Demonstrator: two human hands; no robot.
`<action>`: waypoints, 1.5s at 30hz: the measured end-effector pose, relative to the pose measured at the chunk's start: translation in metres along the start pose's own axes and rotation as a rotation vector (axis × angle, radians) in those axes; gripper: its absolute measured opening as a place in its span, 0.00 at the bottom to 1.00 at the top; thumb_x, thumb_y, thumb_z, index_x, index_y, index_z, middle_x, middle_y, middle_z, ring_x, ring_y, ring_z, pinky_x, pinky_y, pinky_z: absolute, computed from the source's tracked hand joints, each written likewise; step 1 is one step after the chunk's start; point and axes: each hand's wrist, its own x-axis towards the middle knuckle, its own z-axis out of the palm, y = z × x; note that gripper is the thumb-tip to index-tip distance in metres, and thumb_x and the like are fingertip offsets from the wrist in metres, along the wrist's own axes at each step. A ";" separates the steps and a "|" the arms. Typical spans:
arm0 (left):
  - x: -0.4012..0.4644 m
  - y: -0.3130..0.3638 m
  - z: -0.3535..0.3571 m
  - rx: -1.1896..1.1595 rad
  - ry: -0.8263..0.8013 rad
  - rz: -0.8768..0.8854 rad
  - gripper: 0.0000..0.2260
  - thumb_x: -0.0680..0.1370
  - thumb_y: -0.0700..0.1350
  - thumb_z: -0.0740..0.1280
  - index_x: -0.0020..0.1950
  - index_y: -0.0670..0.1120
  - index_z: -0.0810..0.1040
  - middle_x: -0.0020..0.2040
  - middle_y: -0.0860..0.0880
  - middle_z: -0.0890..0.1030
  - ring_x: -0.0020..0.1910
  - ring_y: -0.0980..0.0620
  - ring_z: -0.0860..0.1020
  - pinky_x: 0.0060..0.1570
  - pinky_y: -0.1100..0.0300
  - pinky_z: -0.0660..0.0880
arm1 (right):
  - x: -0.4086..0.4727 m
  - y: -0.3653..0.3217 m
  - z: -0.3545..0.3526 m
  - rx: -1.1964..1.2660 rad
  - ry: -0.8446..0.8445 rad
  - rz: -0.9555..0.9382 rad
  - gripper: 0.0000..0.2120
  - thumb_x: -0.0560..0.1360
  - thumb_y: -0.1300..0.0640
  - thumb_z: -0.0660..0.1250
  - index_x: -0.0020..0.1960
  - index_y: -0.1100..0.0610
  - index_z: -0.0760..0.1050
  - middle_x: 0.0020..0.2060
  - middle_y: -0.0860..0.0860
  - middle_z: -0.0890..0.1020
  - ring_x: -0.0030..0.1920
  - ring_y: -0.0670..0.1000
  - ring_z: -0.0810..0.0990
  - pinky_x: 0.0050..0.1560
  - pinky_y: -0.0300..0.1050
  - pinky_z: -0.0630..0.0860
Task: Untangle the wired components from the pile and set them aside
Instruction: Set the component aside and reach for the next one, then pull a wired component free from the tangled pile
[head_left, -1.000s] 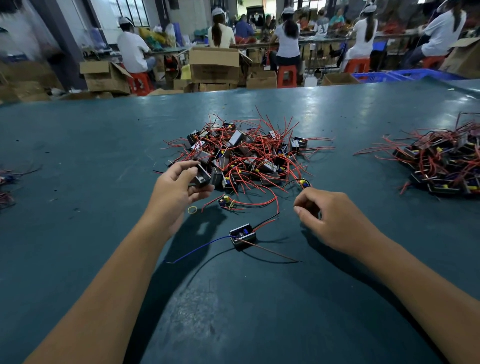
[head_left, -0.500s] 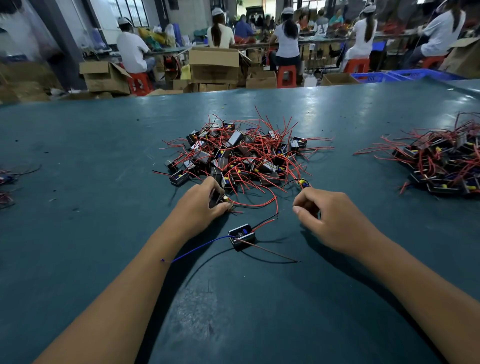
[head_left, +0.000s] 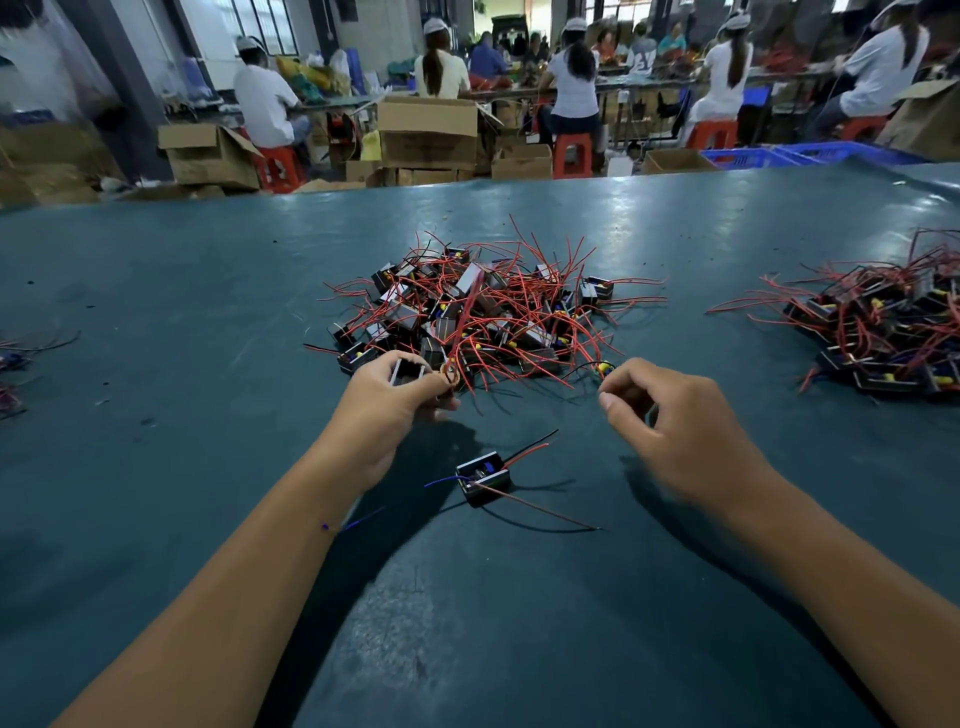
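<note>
Half a second ago the left hand (head_left: 387, 402) lay low beside the lone part near the person; now it is raised at the near edge of the pile (head_left: 483, 312), fingers curled around a small black box part (head_left: 410, 370) with a coil of reddish wire at its fingertips. One red wire rises from that grip into the tangle. The right hand (head_left: 670, 421) has barely shifted: its thumb and forefinger are drawn together just by a small yellow-tipped piece (head_left: 602, 369) at the pile's near right edge, but whether a thin wire is pinched between them cannot be told.

That pile of black boxes and red wires sits in the middle of the green table (head_left: 156, 312), just beyond both hands. Nearer the person, between the forearms, a single black box (head_left: 483, 478) lies apart from the pile, with a blue wire running left and red and black wires running right.

A second heap of similar parts (head_left: 883, 332) lies well off to the right. A few loose wires (head_left: 21, 358) show at the left edge. Beyond the table, people in white caps sit on red stools (head_left: 571, 153) among cardboard boxes (head_left: 426, 130).
</note>
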 end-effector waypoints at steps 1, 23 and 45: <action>-0.002 0.002 0.002 -0.073 -0.016 -0.020 0.06 0.77 0.33 0.70 0.50 0.38 0.74 0.43 0.38 0.82 0.38 0.45 0.84 0.34 0.60 0.79 | 0.000 -0.001 -0.002 0.012 0.038 0.001 0.05 0.77 0.60 0.69 0.43 0.52 0.77 0.32 0.44 0.79 0.35 0.47 0.77 0.36 0.38 0.72; -0.054 0.007 0.053 -0.106 -0.357 0.095 0.12 0.70 0.38 0.75 0.48 0.41 0.73 0.41 0.40 0.80 0.40 0.46 0.81 0.39 0.59 0.80 | -0.005 -0.026 0.002 0.368 -0.261 -0.010 0.14 0.71 0.46 0.72 0.56 0.43 0.78 0.45 0.47 0.84 0.42 0.48 0.81 0.43 0.47 0.79; -0.051 0.003 0.051 -0.004 -0.535 0.166 0.19 0.77 0.44 0.67 0.68 0.44 0.75 0.41 0.48 0.79 0.39 0.54 0.77 0.42 0.65 0.74 | -0.006 -0.040 -0.002 0.480 -0.141 0.001 0.11 0.69 0.53 0.76 0.50 0.50 0.80 0.41 0.48 0.84 0.38 0.60 0.81 0.40 0.60 0.79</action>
